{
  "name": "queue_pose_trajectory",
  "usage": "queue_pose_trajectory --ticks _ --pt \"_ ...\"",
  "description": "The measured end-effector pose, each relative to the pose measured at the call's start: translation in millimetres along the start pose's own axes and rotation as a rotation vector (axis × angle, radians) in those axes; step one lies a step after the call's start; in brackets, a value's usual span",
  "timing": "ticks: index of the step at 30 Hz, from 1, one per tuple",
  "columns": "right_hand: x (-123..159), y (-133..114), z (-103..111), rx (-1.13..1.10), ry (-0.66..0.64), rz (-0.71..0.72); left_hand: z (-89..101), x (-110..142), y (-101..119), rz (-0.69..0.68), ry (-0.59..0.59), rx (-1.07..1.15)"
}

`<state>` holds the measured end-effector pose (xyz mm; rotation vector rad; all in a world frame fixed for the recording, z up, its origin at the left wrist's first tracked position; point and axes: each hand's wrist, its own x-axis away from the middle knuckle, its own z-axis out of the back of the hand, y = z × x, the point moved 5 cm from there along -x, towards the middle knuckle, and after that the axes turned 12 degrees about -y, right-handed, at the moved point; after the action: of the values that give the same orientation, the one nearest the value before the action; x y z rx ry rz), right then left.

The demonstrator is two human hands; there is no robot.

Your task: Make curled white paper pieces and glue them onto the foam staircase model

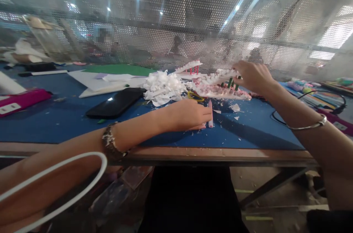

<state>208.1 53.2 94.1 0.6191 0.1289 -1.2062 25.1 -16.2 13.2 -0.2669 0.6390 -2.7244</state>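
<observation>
My left hand is low over the blue table mat, fingers drawn together at a short pale pink stick. Its fingertips touch the stick's left side; the thumb is mostly hidden. Farther off, my right hand pinches the upper edge of a pink-and-white craft model. The model looks like two layers covered in ragged paper bits, with green sticks standing between them. Yellow-handled scissors lie between the hands, partly covered. A heap of torn white paper is just left of the model.
A black phone lies left of the paper heap, near white sheets and a green sheet. Magenta power strips sit at both sides. A black cable loops at right. A perforated metal screen stands behind.
</observation>
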Motion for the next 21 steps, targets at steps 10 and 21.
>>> queue_pose_trajectory --ticks 10,21 --pt "33.7 -45.0 -6.1 0.103 -0.037 0.128 36.9 37.6 -0.3 -0.037 0.273 0.702" --pt "49.6 26.6 4.2 -0.201 -0.111 -0.003 10.3 23.5 -40.4 0.219 0.301 0.941"
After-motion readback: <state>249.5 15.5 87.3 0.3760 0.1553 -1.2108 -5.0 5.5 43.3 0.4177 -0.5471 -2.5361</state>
